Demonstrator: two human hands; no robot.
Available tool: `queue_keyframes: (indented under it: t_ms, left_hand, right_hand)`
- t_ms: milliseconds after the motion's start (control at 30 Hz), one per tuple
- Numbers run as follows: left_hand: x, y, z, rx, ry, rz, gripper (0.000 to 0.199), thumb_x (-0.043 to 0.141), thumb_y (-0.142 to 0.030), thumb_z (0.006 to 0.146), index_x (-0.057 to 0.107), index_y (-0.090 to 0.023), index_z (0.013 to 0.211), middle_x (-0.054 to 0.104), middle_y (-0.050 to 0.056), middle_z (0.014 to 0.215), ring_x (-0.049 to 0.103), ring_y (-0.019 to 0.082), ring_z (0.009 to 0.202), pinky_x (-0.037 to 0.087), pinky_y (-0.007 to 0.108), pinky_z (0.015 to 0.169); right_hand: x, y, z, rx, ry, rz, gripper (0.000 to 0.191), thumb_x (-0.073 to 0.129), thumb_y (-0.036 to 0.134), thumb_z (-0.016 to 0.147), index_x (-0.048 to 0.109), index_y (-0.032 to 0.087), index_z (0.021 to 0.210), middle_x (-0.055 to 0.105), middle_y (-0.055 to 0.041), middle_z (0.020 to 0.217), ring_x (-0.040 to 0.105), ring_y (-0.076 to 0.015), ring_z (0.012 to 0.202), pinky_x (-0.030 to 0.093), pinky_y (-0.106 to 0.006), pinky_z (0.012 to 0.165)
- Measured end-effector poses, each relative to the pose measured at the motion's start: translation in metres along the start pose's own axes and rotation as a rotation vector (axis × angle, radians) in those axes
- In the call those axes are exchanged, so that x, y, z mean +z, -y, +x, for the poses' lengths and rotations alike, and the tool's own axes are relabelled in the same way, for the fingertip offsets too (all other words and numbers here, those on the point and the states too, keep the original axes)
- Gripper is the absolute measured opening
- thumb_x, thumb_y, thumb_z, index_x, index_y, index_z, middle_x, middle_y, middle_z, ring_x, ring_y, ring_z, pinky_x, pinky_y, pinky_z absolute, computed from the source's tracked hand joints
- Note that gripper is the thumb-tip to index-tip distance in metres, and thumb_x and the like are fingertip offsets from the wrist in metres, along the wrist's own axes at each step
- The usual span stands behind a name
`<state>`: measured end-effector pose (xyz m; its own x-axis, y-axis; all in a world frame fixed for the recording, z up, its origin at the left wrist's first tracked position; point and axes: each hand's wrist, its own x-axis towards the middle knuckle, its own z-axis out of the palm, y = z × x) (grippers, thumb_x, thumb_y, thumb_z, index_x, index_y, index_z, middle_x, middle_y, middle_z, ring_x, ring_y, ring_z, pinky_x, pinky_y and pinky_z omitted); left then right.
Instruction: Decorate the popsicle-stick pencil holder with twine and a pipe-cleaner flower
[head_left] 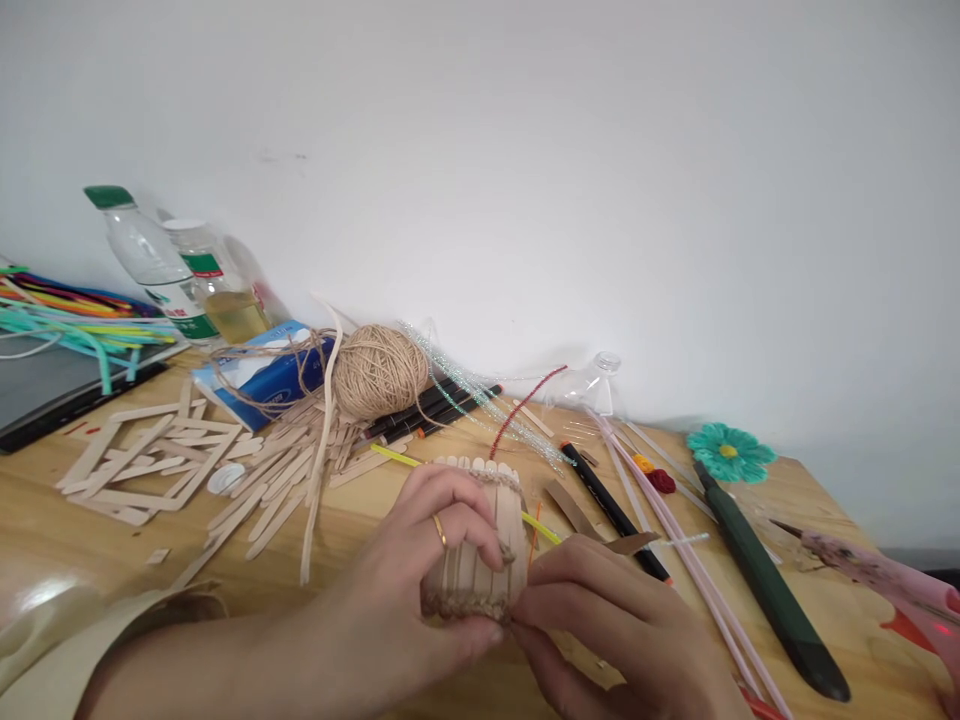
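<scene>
My left hand (442,540), with a ring on one finger, is wrapped round a small holder made of upright craft sticks (512,515). Twine (469,605) runs in a band round its lower end, and another band circles it near the rounded stick tips. At the lower right corner of the holder, my right hand (600,620) pinches with thumb and forefinger against the twine band. What lies between those fingertips is too small to make out. A yellow pipe cleaner (394,455) passes behind the holder.
A twine ball (381,372) stands behind, beside a blue packet (274,375). Loose craft sticks (289,470) spread across the left. To the right lie a black marker (611,510), pink straws (694,560), a dark green tool (772,590), a teal flower (727,453) and a glue gun (862,560).
</scene>
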<state>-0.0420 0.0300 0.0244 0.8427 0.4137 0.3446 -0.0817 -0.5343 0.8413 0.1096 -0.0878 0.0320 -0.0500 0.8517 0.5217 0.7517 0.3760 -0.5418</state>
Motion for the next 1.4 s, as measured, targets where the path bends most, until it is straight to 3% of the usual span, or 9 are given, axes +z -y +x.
queue_keyframes:
  t_ms: [167,333,533,767,900,1000,1100,1233,1400]
  left_hand:
    - [0.000,-0.005,0.001,0.016,0.032,0.042,0.045,0.060,0.004,0.064,0.050,-0.028,0.094,0.050,-0.001,0.104,0.047,0.016,0.104,0.041,0.029,0.092]
    - [-0.012,-0.009,0.002,-0.017,0.134,-0.010,0.049,0.069,-0.009,0.067,0.050,-0.029,0.107,0.050,0.001,0.114,0.046,0.019,0.113,0.040,0.031,0.097]
    - [-0.036,-0.002,0.021,-0.028,-0.112,0.237,0.017,0.055,-0.027,0.083,0.057,-0.023,0.100,0.055,0.006,0.113,0.046,0.023,0.117,0.034,0.040,0.102]
    - [-0.033,0.014,0.044,-0.353,0.280,0.004,0.033,0.062,-0.041,0.078,0.063,-0.021,0.104,0.067,0.003,0.102,0.062,0.022,0.092,0.046,0.031,0.079]
    - [-0.036,0.016,0.038,-0.401,0.121,-0.150,0.028,0.069,-0.040,0.070,0.059,-0.015,0.073,0.057,-0.003,0.065,0.053,0.013,0.061,0.037,0.022,0.056]
    - [-0.041,0.005,0.029,-0.320,-0.049,-0.189,0.029,0.069,-0.040,0.068,0.053,-0.016,0.066,0.049,-0.005,0.061,0.046,0.010,0.057,0.033,0.021,0.054]
    - [-0.044,-0.011,0.017,-0.245,-0.188,-0.179,0.028,0.071,-0.035,0.066,0.051,-0.016,0.063,0.048,-0.005,0.061,0.045,0.009,0.059,0.034,0.021,0.055]
    - [-0.038,-0.025,0.002,-0.185,-0.391,-0.133,0.026,0.070,-0.033,0.065,0.050,-0.016,0.063,0.050,-0.005,0.060,0.045,0.010,0.059,0.036,0.021,0.056]
    - [-0.015,-0.021,-0.019,-0.282,-0.620,-0.038,0.030,0.070,-0.038,0.064,0.046,-0.018,0.062,0.050,-0.006,0.056,0.045,0.010,0.054,0.037,0.021,0.052]
  right_hand:
    - [0.007,-0.001,0.000,-0.092,-0.013,-0.149,0.020,0.047,0.002,0.078,0.058,0.020,0.078,0.060,-0.0012,0.068,0.054,-0.0131,0.061,0.043,-0.023,0.053]
    - [0.002,0.011,0.004,-0.001,-0.007,-0.127,0.022,0.047,0.000,0.075,0.057,0.019,0.080,0.062,-0.0019,0.075,0.058,-0.0131,0.070,0.046,-0.021,0.060]
    - [-0.002,0.018,0.009,-0.042,-0.004,-0.225,0.022,0.045,0.002,0.078,0.060,0.017,0.072,0.059,-0.0020,0.068,0.054,-0.0133,0.063,0.045,-0.023,0.056]
    - [-0.003,0.025,0.009,-0.017,0.094,-0.357,0.024,0.047,0.001,0.079,0.059,0.015,0.064,0.058,-0.0023,0.065,0.053,-0.0146,0.062,0.047,-0.027,0.060]
    - [-0.011,0.027,0.001,0.066,0.064,-0.203,0.017,0.054,0.007,0.084,0.068,0.016,0.081,0.066,-0.0034,0.077,0.061,-0.0149,0.070,0.050,-0.025,0.064]
    - [-0.024,0.029,-0.010,0.187,-0.119,-0.049,0.013,0.059,0.017,0.084,0.069,0.021,0.091,0.070,-0.0026,0.088,0.066,-0.0146,0.078,0.053,-0.023,0.069]
    - [-0.038,0.034,-0.019,0.294,-0.341,-0.083,0.010,0.060,0.025,0.084,0.069,0.023,0.088,0.071,-0.0018,0.086,0.066,-0.0160,0.080,0.054,-0.023,0.069]
    - [-0.055,0.041,-0.032,0.381,-0.436,-0.114,0.019,0.060,0.034,0.081,0.061,0.022,0.066,0.067,-0.0010,0.073,0.063,-0.0151,0.069,0.053,-0.021,0.060]
    - [-0.084,0.024,-0.077,0.626,-0.644,-0.166,0.025,0.065,0.046,0.065,0.064,0.022,0.058,0.069,-0.0036,0.063,0.065,-0.0185,0.054,0.053,-0.022,0.046]
